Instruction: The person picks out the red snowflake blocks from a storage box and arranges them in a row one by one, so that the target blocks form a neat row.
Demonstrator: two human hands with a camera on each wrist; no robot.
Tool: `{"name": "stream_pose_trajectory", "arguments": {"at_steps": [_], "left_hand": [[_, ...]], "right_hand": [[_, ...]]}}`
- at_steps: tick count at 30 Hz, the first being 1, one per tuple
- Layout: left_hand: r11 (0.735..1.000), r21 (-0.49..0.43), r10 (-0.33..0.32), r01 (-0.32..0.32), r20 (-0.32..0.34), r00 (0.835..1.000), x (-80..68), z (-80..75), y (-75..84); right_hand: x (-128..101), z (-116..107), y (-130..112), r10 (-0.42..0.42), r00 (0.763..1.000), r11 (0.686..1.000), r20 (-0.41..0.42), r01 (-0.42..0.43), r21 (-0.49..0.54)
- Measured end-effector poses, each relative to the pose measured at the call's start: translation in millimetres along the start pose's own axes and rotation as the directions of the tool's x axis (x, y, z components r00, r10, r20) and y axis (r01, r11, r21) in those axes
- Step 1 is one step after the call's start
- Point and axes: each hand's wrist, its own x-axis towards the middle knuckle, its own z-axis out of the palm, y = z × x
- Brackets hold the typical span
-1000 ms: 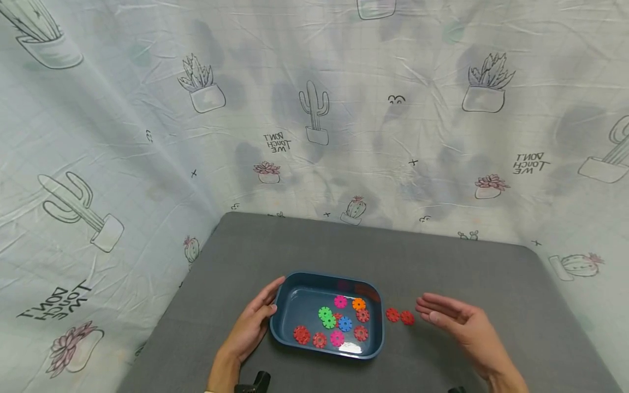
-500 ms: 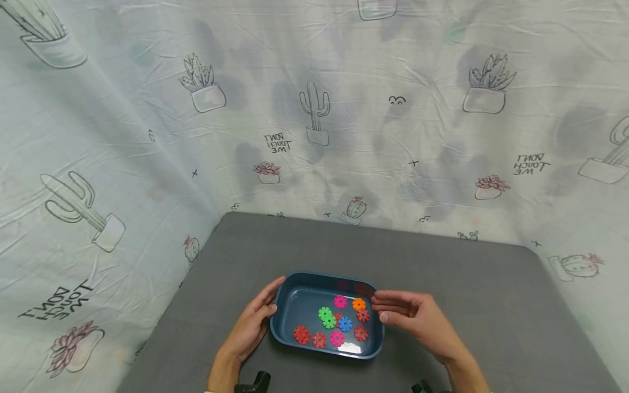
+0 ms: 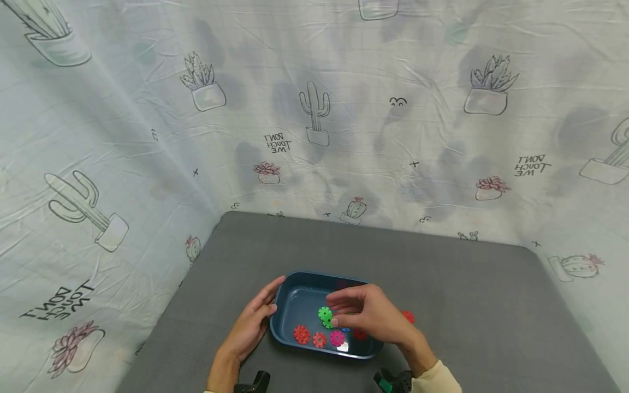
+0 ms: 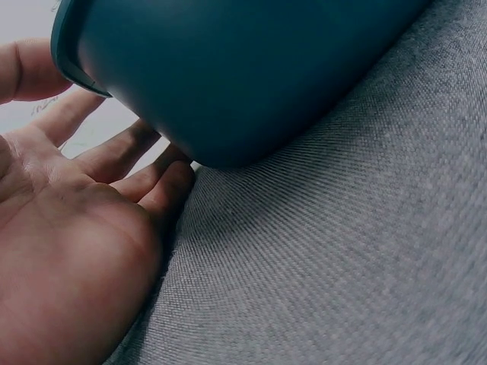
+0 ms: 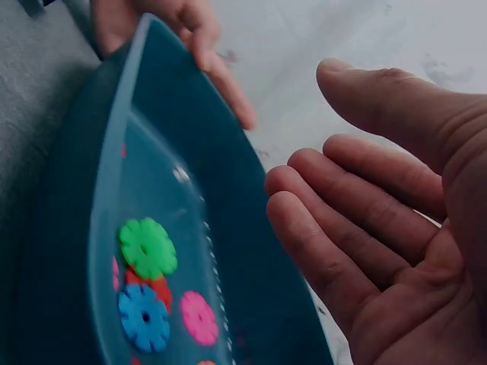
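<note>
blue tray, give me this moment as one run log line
tray: on table, coloured discs inside | left hand: touching left end | right hand: empty, over tray | red disc: outside, on table

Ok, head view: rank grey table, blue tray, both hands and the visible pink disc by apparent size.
1. Grey table
2. Blue tray, partly covered
3. Left hand and right hand: too alike to rank
4. Pink disc

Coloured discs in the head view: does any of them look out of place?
Yes: one red disc lies on the grey table, partly hidden by the right hand's wrist, outside the blue tray holding the other visible discs.
</note>
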Motion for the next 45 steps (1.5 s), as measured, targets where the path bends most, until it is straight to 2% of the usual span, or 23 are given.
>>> {"name": "stream_pose_trajectory", "arguments": {"at_steps": [12,20,24,27,30,36,38,39,41,45], "left_hand": [[1.000,-0.011,0.003,-0.003,0.028,1.000,0.5,-4.0,-0.9],[1.000,-0.027,0.002,-0.001,0.027,1.000,0.8,-6.1,-2.9],[1.000,-0.030,0.008,-0.006,0.049,0.999,0.3,-6.5,-2.2],[1.000,-0.026,0.007,-0.005,0.055,0.998,0.0,-6.8,-1.5],[1.000,-0.018,0.005,-0.004,0.052,0.999,0.0,-7.0,-1.2],[1.000,-0.026,0.014,-0.012,0.059,0.998,-0.1,-7.6,-1.9],[0.999,-0.040,0.025,-0.023,0.068,0.997,0.1,-7.5,-2.6],[0.999,-0.046,0.032,-0.028,0.074,0.997,0.3,-7.4,-3.1],[0.998,-0.058,0.043,-0.038,0.083,0.996,0.7,-7.1,-4.1],[0.997,-0.063,0.049,-0.043,0.099,0.994,1.2,-7.4,-5.7]], "right_hand": [[33.0,28.7,7.4,-0.007,0.995,0.987,0.102,0.023,-0.160],[51.2,49.8,16.2,0.037,0.986,0.951,0.164,0.016,-0.309],[56.8,55.5,21.1,0.022,0.978,0.929,0.207,0.057,-0.365],[59.6,57.9,25.1,-0.014,0.973,0.894,0.231,0.116,-0.434],[62.5,60.7,28.8,-0.066,0.966,0.834,0.251,0.191,-0.518],[70.3,69.7,34.6,-0.177,0.931,0.664,0.318,0.351,-0.660],[72.5,72.1,35.3,-0.205,0.921,0.621,0.332,0.385,-0.683],[73.5,73.0,35.4,-0.218,0.916,0.606,0.337,0.397,-0.689],[75.1,74.7,35.7,-0.230,0.911,0.596,0.342,0.409,-0.691],[76.6,76.8,37.1,-0.235,0.913,0.613,0.334,0.406,-0.678]]}}
